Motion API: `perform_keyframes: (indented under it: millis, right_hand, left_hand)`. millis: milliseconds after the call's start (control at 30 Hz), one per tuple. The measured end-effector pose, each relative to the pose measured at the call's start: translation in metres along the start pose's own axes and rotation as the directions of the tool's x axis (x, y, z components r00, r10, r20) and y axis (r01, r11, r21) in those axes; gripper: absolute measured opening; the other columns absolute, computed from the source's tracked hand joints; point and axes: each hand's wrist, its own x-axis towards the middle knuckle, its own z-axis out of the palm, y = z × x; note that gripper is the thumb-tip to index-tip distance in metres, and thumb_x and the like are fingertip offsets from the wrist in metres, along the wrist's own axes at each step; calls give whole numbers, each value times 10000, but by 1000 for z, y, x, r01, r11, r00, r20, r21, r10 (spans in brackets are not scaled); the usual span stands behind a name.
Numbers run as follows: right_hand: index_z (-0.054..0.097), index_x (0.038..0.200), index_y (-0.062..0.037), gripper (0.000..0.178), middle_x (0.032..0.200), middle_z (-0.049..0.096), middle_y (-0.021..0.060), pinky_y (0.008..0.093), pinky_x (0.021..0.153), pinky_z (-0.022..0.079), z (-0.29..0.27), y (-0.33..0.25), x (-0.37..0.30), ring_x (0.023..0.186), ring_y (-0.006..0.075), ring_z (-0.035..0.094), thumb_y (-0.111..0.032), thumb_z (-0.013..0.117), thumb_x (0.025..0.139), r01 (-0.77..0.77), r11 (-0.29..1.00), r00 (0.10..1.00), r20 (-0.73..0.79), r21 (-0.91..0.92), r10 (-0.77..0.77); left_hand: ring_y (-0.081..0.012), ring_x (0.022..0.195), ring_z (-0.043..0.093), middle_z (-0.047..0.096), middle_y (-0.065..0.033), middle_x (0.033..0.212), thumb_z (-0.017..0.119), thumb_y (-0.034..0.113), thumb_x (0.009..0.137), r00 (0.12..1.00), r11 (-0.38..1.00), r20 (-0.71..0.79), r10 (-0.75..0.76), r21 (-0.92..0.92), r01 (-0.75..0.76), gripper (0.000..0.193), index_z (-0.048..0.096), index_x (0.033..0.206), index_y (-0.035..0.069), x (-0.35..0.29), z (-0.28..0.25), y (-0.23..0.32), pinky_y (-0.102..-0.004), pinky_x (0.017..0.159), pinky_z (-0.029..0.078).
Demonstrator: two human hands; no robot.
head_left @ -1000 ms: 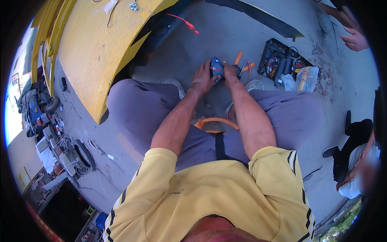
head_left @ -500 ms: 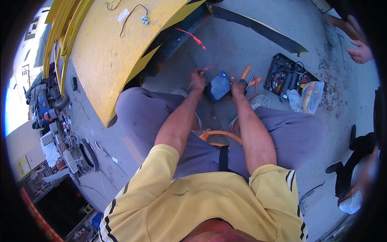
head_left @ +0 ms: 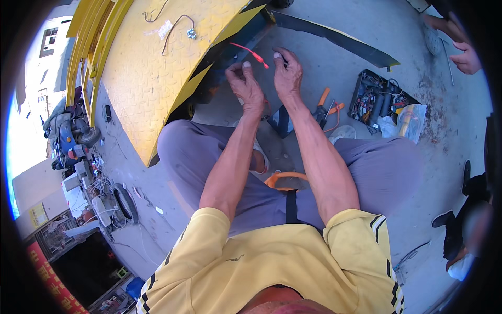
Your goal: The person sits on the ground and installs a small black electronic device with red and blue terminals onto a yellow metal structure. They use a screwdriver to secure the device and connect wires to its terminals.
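Note:
A red wire with a red connector (head_left: pixel 257 57) hangs out from beneath the yellow metal deck. My left hand (head_left: pixel 247 89) is raised just below and left of the connector, thumb and fingers apart, nothing visible in it. To the right of the connector is my right hand (head_left: pixel 288 74), its thumb and forefinger spread and apparently clear of the wire. The dark box (head_left: pixel 282 121) rests on the ground between my feet, partly covered by my right forearm. A bit of red lead shows beside my left wrist.
The yellow tread-plate deck (head_left: pixel 151 78) stands close on the left. Orange-handled pliers (head_left: pixel 334 108) lie right of the box, near a black tray (head_left: pixel 361 83) of tools and wires and a plastic bag (head_left: pixel 410 120). Another person's hand (head_left: pixel 465 58) shows at the far right.
Both my hands have left the box and its red lead and moved up and forward to either side of the hanging connector. The view has shifted slightly.

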Motion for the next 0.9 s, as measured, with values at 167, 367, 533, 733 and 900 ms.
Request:
perform_keyframes:
  millis: [167, 367, 533, 733, 900]
  right_hand:
    - [715, 1158, -32, 235, 1128, 681, 174, 430, 939, 521, -16, 41, -14, 1056, 349, 670, -168, 624, 990, -204, 962, 951, -269, -183, 151]
    - [647, 1270, 22, 456, 1258, 636, 262, 494, 1039, 464, -87, 130, -72, 1160, 417, 634, -354, 548, 1031, -717, 627, 694, -387, -303, 607]
    - [543, 1400, 65, 658, 1416, 567, 255, 508, 1058, 459, -94, 170, -103, 1237, 409, 601, -495, 471, 1062, -782, 617, 623, -87, -88, 777]
    - [441, 1517, 20, 751, 1471, 512, 212, 517, 1058, 475, -95, 146, -103, 1310, 356, 545, -580, 472, 1064, -841, 390, 435, 40, 375, 900]
    - [371, 1578, -53, 823, 1584, 420, 197, 677, 1091, 381, -103, 145, -110, 1381, 416, 488, -679, 397, 1044, -960, 199, 218, 74, 199, 973]
  left_hand:
    - [-154, 864, 608, 675, -88, 944, 700, 135, 961, 957, 973, 192, -219, 116, 199, 204, 645, 1087, -17, 17, -25, -15, -312, 793, 498]
    - [-389, 1379, 523, 545, -244, 1442, 882, 333, 769, 560, 711, 653, -511, 686, -152, 960, 397, 1529, 1, -63, -20, -48, -453, 1145, 436]
    - [-470, 1332, 510, 400, -241, 1517, 916, 388, 687, 383, 519, 753, -535, 650, -555, 1294, 91, 1649, 126, -102, -1, -62, -556, 1114, 441]
    - [-498, 1240, 536, 424, -226, 1400, 885, 422, 686, 326, 513, 758, -565, 632, -582, 1073, 320, 1566, 177, -93, 19, -64, -588, 1005, 512]
    - [-498, 1239, 535, 417, -216, 1395, 919, 401, 653, 410, 520, 710, -573, 702, -487, 1010, 405, 1487, 154, -93, 15, -63, -588, 1011, 512]
